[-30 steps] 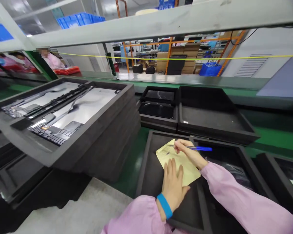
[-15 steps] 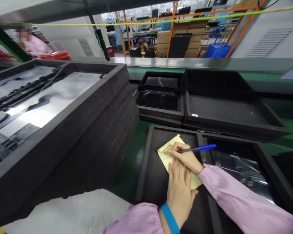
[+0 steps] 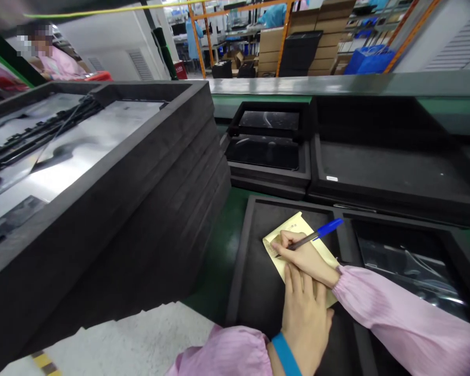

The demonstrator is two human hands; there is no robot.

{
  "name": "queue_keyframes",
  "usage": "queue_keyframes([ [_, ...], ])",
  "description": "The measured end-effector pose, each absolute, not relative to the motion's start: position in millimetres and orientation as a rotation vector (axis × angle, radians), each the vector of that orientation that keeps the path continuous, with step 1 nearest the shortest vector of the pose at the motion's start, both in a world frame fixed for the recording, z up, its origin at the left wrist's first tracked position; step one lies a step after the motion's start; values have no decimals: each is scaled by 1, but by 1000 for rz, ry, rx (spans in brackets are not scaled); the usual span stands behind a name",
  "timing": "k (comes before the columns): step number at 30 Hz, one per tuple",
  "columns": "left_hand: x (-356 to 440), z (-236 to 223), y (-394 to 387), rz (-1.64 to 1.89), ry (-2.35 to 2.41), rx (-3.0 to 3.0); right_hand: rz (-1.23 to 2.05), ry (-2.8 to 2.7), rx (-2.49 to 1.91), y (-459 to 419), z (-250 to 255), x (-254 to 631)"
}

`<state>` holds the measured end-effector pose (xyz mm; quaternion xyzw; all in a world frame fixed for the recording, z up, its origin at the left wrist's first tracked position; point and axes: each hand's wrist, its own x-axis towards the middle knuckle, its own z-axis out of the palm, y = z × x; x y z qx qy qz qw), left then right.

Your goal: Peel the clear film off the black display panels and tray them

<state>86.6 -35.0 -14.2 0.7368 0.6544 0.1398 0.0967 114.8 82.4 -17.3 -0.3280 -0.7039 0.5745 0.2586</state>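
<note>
A pen [image 3: 306, 239] with a blue cap on its rear end is pinched in my right hand [image 3: 307, 258], its tip down on a yellow paper pad [image 3: 300, 225]. Small marks show on the paper, too fine to read. My left hand [image 3: 306, 308] lies flat with fingers stretched out over the pad's lower part, close under the right hand. A blue band [image 3: 285, 354] circles the left wrist. Beneath the pad is a black foam tray [image 3: 254, 250]; its right compartment holds a dark glossy panel [image 3: 411, 266] under clear film.
On the left rises a tall stack of black foam trays [image 3: 152, 183], its top one holding shiny panels [image 3: 102, 136]. Behind my tray stand a tray with dark screens [image 3: 264, 151] and a larger deep tray [image 3: 384, 162]. A person in pink [image 3: 58, 62] is at the far left.
The view has shifted, so the trays and both hands appear slightly farther right. The pen stands more tilted, and the right hand has moved a little on the pad, uncovering marks near its top.
</note>
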Motion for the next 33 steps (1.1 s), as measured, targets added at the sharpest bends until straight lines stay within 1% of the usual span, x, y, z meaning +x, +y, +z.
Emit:
queue_keyframes([
  [4,88,-16,-35,376,1959,2180,1507,-1968,-853,82,-21,113],
  [11,90,-17,-36,434,1939,2166,1489,-2068,-773,81,-15,111],
  [33,89,-19,-36,434,1944,2169,1495,-2108,-719,82,-17,114],
])
